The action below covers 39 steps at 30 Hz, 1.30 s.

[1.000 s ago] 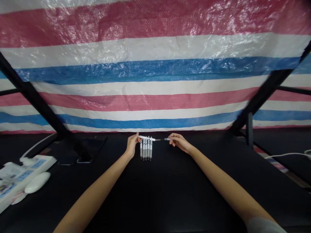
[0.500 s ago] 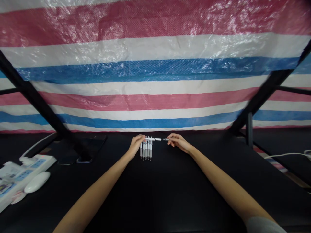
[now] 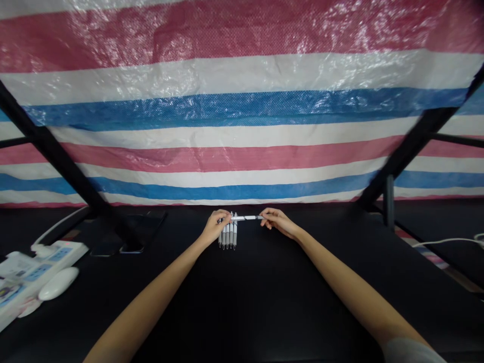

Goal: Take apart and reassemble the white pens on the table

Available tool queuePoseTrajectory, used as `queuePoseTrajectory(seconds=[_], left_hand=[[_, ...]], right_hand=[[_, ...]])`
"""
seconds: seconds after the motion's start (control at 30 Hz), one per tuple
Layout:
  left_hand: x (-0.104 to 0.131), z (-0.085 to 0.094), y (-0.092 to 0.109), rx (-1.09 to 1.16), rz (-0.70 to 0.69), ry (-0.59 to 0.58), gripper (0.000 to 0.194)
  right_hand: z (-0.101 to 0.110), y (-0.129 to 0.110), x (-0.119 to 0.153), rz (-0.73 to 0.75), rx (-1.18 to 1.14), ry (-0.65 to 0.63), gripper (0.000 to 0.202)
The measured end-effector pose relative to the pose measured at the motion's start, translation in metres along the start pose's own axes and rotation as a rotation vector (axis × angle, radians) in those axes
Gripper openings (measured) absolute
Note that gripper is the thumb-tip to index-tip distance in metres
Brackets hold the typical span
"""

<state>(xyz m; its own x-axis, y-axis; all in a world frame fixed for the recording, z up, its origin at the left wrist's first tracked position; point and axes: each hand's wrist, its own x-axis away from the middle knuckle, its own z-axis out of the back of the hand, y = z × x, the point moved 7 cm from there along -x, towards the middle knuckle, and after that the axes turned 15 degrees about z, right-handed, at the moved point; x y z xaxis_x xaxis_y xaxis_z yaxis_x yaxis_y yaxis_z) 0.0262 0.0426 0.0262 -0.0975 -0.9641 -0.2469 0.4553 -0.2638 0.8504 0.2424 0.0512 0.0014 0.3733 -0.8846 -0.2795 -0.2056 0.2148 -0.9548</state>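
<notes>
As our left hand (image 3: 215, 225) and right hand (image 3: 279, 222) pinch opposite ends of a pen (image 3: 248, 218) at the far end of a row of pens (image 3: 227, 235), pushing crookedly could make it slip and knock the row askew.

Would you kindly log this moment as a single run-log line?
left hand: holds pen by one end | right hand: holds its other end | row of pens: on black table, near left hand

A shiny striped sheet (image 3: 242, 111) hangs behind the black table (image 3: 242, 307); a white mouse (image 3: 59, 283) sits beside a white power strip (image 3: 49, 263); black poles (image 3: 70, 176) slant on both sides.
</notes>
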Motion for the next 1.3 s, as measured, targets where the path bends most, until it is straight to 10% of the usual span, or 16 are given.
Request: queuePoseTrajectory(seconds=[0.6, 1.3], left_hand=[[0.0023, -0.0013, 0.0060, -0.045, -0.105, 0.028, 0.023], [0.0007, 0.0014, 0.0001, 0.004, -0.012, 0.031, 0.037]], right_hand=[[-0.0006, 0.0027, 0.0018, -0.032, 0.191, -0.057, 0.058], [-0.0063, -0.0008, 0.0003, 0.002, 0.181, -0.087, 0.030]])
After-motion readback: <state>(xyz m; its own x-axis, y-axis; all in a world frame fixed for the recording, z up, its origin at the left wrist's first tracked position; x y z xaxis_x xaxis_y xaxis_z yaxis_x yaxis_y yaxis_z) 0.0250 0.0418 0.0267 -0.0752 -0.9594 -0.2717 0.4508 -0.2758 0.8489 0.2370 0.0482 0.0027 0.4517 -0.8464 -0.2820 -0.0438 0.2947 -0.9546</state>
